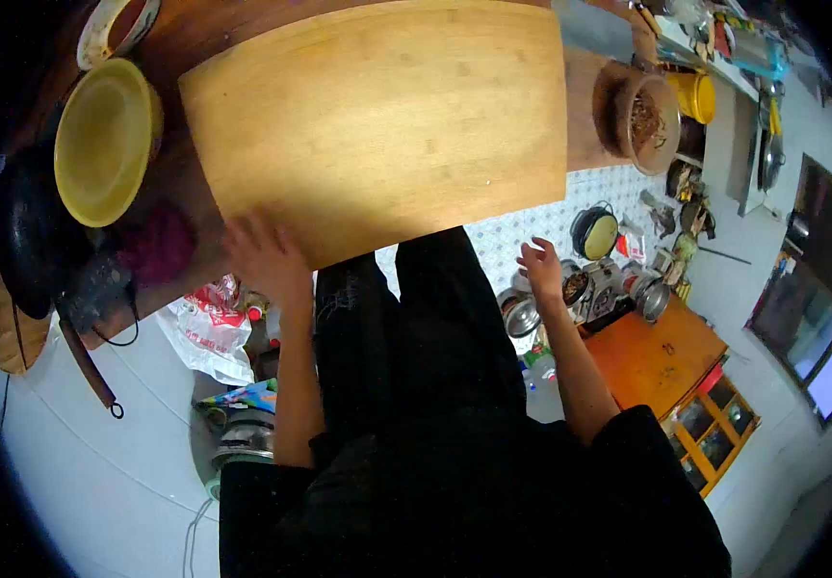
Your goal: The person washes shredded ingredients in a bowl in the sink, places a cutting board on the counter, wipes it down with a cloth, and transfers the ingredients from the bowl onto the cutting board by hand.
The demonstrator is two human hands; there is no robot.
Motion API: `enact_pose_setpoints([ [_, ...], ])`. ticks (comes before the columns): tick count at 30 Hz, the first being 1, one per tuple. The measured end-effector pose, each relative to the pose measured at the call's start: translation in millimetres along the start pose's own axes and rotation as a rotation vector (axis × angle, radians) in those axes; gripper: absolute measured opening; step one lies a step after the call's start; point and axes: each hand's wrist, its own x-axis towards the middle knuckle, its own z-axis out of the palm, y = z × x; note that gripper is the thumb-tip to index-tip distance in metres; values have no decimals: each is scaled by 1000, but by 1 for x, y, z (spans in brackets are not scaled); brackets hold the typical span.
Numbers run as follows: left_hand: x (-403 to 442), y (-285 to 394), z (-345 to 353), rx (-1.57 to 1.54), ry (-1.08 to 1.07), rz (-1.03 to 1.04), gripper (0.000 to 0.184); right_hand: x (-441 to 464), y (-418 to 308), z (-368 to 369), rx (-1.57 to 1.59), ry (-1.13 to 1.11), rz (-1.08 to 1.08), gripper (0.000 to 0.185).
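A large wooden cutting board (387, 116) lies across the counter in front of me. At its near left corner is my left hand (270, 258), fingers spread over the edge and holding nothing. A dark purple cloth (158, 246) lies just left of that hand. My right hand (542, 270) hangs in the air off the near right side of the board, fingers apart and slightly bent, with nothing in it. Beyond the board's far right corner rests a broad grey blade (594, 31), probably a cleaver.
At left are a yellow bowl (106, 144) and a black pan (31, 231) whose handle juts past the counter edge. A bowl with brown bits (649, 125) and a yellow tub (695, 96) stand right. Pots and an orange cabinet (657, 347) are low right; a plastic bag (209, 332) lies below.
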Motion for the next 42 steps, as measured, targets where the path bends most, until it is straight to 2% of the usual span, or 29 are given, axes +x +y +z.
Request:
enact_pose_setpoints([
  [1,-1,0,-1,-57,-33,-146,64,7,2,7,55,13,8,58],
  [2,-8,-3,0,-54,-35,-130,64,6,-12,17,275,30,73,59],
  [3,-18,-5,1,-413,-3,-289,65,7,-33,24,498,45,137,60],
  [4,-25,-6,3,-772,29,-449,66,17,-44,26,731,21,245,52],
  [5,-27,-6,5,-767,33,-440,66,29,-49,25,962,-10,350,45],
  [6,-23,-5,6,-709,-6,-456,68,46,-41,24,1077,-202,235,33],
  [7,-19,-8,12,-654,-42,-473,69,50,-48,17,486,-384,-279,29],
  [8,-13,-46,54,-865,-20,-413,67,59,-50,12,206,-475,-409,29],
  [9,-4,-55,52,-867,-11,-408,67,69,-53,5,-78,-554,-532,29],
  [11,3,-44,49,-1149,-62,-661,67,74,-43,21,947,-379,173,33],
  [13,6,-34,47,-1433,-142,-913,68,67,-70,-3,808,-500,234,35],
  [15,-4,-91,99,-1449,-291,-605,61,77,-49,-49,907,-441,118,36],
  [16,-19,-81,94,-1233,-235,-286,52,92,-39,-71,991,-400,17,36],
  [19,-58,51,17,-319,-218,431,31,158,-43,-165,1081,33,20,54],
  [21,-66,33,127,-636,-551,94,37,194,-66,-216,1139,-30,53,63],
  [23,-80,191,72,-1176,-611,257,42,222,-80,-233,1174,-314,-29,63],
  [25,-82,345,-42,-1294,-996,-355,42,262,-69,-244,1159,-423,-25,63],
  [26,-83,372,-47,-1271,-1020,-342,41,272,-64,-242,1131,-523,-28,66],
  [28,-85,415,-58,-1248,-1045,-320,40,244,-97,-257,1032,-453,-66,62],
  [30,-90,447,-77,-1198,-947,214,38,207,-130,-270,899,-359,-142,57],
  [31,-93,468,-92,-1141,-834,382,40,172,-157,-278,876,-320,-214,55],
  [33,-93,498,-134,-863,-646,656,49,146,-165,-273,852,-342,-143,56],
  [35,-81,516,-153,-507,-226,1017,70,110,-183,-257,876,-472,-186,56],
  [36,-75,517,-152,-506,-212,1004,70,97,-188,-241,874,-483,-209,58],
  [37,-69,513,-147,-381,-186,890,81,90,-189,-222,805,-510,-192,79],
  [38,-64,504,-143,-258,-160,769,93,73,-195,-202,792,-456,-236,72],
  [39,-57,492,-139,-259,-140,744,93,70,-194,-184,599,-533,-91,79],
  [41,-43,462,-129,-154,-373,476,107,69,-171,-120,547,-460,-486,82],
  [42,-37,441,-117,-228,-327,455,99,59,-175,-106,534,-473,-497,82],
])
